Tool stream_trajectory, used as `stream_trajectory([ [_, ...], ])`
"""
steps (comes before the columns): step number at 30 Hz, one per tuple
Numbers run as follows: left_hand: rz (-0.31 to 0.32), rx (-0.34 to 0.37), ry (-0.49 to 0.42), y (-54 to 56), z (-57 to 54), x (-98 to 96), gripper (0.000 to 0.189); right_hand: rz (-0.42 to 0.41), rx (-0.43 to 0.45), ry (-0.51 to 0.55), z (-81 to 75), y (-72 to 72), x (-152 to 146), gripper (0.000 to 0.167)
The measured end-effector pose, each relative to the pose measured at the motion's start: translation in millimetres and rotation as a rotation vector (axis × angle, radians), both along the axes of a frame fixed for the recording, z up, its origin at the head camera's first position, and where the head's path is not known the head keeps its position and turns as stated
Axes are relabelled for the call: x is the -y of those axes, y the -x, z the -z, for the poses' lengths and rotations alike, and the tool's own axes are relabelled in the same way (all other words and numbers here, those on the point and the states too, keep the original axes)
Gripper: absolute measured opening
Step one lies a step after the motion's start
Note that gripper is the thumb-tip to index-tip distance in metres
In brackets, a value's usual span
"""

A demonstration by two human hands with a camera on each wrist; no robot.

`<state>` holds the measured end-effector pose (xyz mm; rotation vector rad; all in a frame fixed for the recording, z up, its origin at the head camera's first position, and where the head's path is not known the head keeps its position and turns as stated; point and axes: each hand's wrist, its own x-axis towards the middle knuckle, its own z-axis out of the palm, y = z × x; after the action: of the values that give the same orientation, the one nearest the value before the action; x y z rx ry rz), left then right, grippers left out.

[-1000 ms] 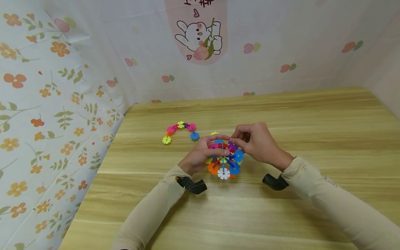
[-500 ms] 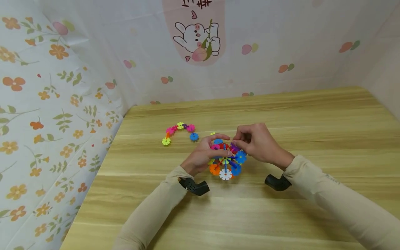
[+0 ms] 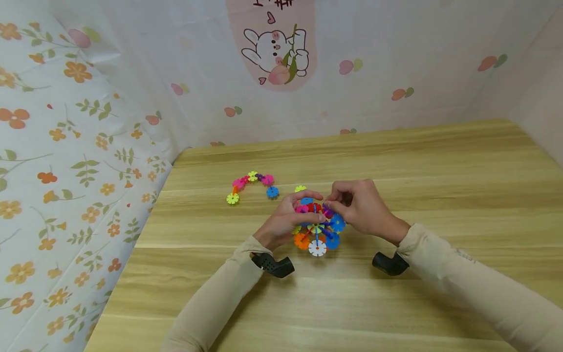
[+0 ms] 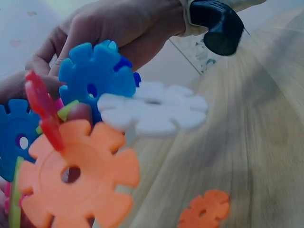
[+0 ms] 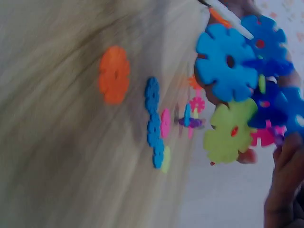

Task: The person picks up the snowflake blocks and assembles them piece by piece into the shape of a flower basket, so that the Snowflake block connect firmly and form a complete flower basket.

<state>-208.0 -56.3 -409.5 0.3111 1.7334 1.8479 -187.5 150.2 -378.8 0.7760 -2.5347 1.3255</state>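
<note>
My left hand (image 3: 281, 220) holds a round cluster of slotted plastic snowflake discs (image 3: 317, 248), its thumb across the front. White, orange, blue, red, pink and yellow-green discs stick out around it. At the cluster's upper right, my right hand (image 3: 365, 208) pinches a purple disc (image 3: 327, 210) between thumb and fingertips. The left wrist view shows a large orange disc (image 4: 78, 175) and a white disc (image 4: 154, 108) up close, with the right hand behind them. In the right wrist view, a yellow-green disc (image 5: 230, 131) and a blue disc (image 5: 227, 61) face the camera.
An arched chain of discs (image 3: 252, 177) lies on the wooden table (image 3: 440, 171), left beyond the hands. A blue disc row (image 5: 153, 123) and an orange disc (image 5: 114, 75) lie on the tabletop. Patterned cloth (image 3: 374, 44) hangs behind and at left.
The left hand keeps its hold on the cluster, which has shifted slightly. The right fingers stay at the purple disc, with small changes in position. The head view has shifted a little.
</note>
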Motion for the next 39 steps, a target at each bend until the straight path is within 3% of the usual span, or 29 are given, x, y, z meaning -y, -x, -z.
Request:
stream_trajectory([
  [8,0.071,0.054,0.051,6.1,-5.7,12.5,0.052,-0.086,0.221,0.010,-9.1,4.6,0,0.008],
  [12,0.093,0.066,0.038,9.7,-7.1,14.0,0.050,-0.080,0.287,0.030,-16.8,5.4,-2,0.003],
  [15,0.037,0.117,-0.017,8.9,-5.9,15.2,0.044,-0.033,0.301,0.049,-18.8,5.3,-1,0.004],
  [21,-0.142,0.197,-0.223,3.0,-0.3,14.1,0.015,0.087,0.340,0.181,-17.0,3.8,1,0.005],
  [24,-0.232,0.189,-0.197,0.5,0.9,11.2,0.030,0.095,0.386,0.217,-14.2,1.6,2,0.006],
  [27,-0.296,0.187,-0.121,-0.5,1.1,9.2,0.055,0.051,0.442,0.223,-11.5,0.0,3,0.009],
  [30,-0.303,0.196,-0.104,0.3,1.8,9.4,0.059,-0.022,0.487,0.220,-11.2,0.8,2,0.014],
  [34,-0.283,0.202,-0.133,1.5,3.0,14.8,0.048,-0.090,0.521,0.197,-12.6,11.5,-4,0.020],
  [39,-0.259,0.229,-0.144,1.5,3.1,24.4,0.031,-0.081,0.452,-0.014,-10.0,38.4,-9,0.017],
])
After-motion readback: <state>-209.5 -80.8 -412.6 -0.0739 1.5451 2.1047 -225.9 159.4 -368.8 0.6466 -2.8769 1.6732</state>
